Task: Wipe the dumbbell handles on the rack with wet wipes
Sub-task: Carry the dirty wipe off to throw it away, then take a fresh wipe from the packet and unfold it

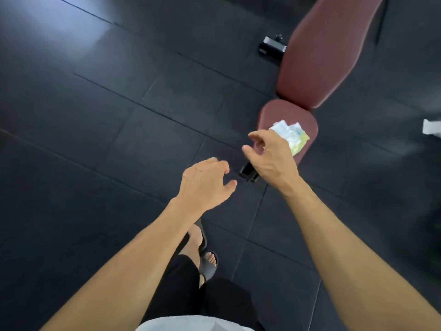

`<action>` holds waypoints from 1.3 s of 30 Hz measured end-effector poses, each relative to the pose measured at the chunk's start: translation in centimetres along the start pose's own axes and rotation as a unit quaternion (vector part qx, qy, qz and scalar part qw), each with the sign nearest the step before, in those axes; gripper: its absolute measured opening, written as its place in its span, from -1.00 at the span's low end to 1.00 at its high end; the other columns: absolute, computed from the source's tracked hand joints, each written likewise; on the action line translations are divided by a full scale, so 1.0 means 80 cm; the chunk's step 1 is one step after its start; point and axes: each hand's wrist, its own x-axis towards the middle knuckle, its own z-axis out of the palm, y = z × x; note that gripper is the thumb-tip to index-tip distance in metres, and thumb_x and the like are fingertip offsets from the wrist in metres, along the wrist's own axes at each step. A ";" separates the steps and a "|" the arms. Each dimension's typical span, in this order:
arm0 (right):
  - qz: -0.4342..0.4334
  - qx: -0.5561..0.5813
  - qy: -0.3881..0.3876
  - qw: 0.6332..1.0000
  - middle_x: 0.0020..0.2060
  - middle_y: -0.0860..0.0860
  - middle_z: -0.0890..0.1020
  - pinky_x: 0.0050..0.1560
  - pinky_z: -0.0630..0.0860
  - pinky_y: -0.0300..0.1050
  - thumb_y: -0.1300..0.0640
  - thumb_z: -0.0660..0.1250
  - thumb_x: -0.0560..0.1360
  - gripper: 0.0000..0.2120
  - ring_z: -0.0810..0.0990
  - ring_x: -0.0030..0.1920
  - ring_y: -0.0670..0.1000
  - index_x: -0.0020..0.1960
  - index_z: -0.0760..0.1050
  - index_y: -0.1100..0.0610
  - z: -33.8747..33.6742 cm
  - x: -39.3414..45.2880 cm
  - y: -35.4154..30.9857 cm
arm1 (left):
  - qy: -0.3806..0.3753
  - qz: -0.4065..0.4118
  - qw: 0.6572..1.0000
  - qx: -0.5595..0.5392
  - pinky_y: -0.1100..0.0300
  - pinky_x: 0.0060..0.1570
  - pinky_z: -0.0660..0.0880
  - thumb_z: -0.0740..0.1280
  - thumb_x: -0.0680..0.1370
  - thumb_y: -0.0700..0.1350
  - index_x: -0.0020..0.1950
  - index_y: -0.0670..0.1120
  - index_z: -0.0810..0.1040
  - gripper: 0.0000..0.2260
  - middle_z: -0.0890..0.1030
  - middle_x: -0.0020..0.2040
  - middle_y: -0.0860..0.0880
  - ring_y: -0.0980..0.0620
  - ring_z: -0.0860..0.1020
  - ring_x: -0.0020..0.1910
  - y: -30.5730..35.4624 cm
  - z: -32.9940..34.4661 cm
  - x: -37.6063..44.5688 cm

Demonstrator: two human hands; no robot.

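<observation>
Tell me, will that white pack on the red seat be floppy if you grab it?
Probably floppy: the wipes pack looks crumpled and soft-sided. Likely light, since it lies flat on the seat pad. It shouldn't roll. The right hand is nearest.

right hand (272,158) near wipes pack (292,136) — bench seat (307,120)

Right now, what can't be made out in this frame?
- Head view: no dumbbell rack or dumbbells in frame.
- Wipes pack on the bench seat: near corner hidden by the right hand; print blurred.
- White object: cut off by the right edge.
</observation>
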 end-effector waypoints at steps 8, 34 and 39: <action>0.136 0.043 0.053 0.988 0.14 -0.01 0.62 0.19 0.49 -0.12 0.09 0.39 0.53 -0.67 0.58 0.09 -0.04 0.27 0.55 0.14 -0.044 0.060 0.164 | -0.060 0.079 0.995 0.023 0.12 -0.01 0.47 0.28 0.56 0.15 0.26 0.05 0.53 -0.67 0.56 0.11 0.08 0.04 0.55 0.10 0.103 0.068 0.169; -0.142 -0.067 -0.159 0.975 0.16 0.01 0.52 -0.09 0.53 0.05 0.13 0.35 0.57 -0.84 0.51 0.05 0.04 0.07 0.69 0.09 0.031 0.284 0.484 | 0.096 -0.068 0.992 0.045 -0.01 0.20 0.37 0.54 0.40 0.00 0.28 -0.04 0.55 -0.52 0.53 0.27 -0.04 -0.09 0.42 0.30 0.152 0.336 0.398; -0.132 0.071 -0.109 0.983 -0.02 -0.06 0.67 0.08 0.51 0.02 0.17 0.34 0.54 -0.91 0.59 0.02 0.04 -0.04 0.62 0.14 0.015 0.294 0.472 | 0.080 -0.081 0.993 0.034 -0.01 0.21 0.34 0.55 0.39 0.05 0.29 0.00 0.51 -0.49 0.52 0.27 -0.02 -0.08 0.42 0.27 0.155 0.328 0.403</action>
